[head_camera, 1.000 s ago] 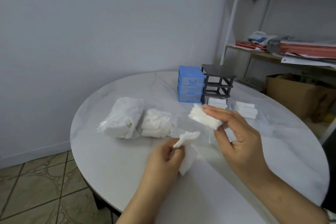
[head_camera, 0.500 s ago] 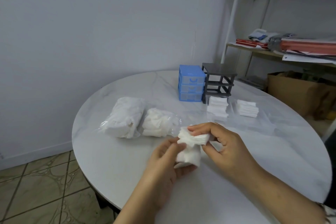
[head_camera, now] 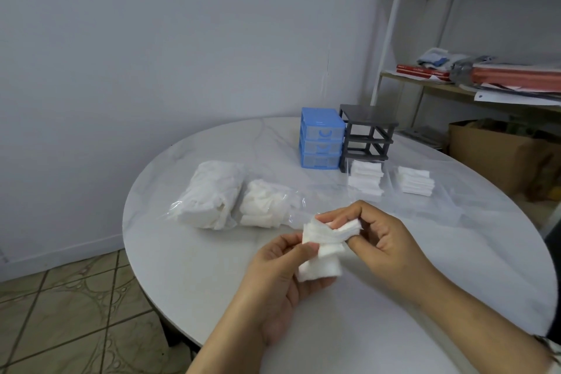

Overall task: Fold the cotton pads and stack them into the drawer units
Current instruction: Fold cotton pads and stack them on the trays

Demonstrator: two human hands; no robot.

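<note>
Above the near part of the round white table (head_camera: 188,267), both hands hold white cotton pads. My right hand (head_camera: 385,240) pinches a thin stack of pads (head_camera: 343,229) from above. My left hand (head_camera: 282,270) grips a folded pad (head_camera: 321,267) that hangs just under that stack and touches it. At the back stand a blue drawer unit (head_camera: 321,138) with its drawers in and a dark grey drawer frame (head_camera: 367,136) with bare slots. Two stacks of folded pads (head_camera: 365,176) (head_camera: 416,181) lie in clear drawers before the frame.
Two clear bags of white pads (head_camera: 212,194) (head_camera: 270,205) lie left of centre on the table. A white metal shelf (head_camera: 473,88) with books and papers stands at the right, a cardboard box (head_camera: 498,155) below it. Tiled floor (head_camera: 60,313) shows on the left.
My right hand brought its stack of pads down from near the drawers to meet my left hand. Both hands now work the pads together, almost still over the last half second.
</note>
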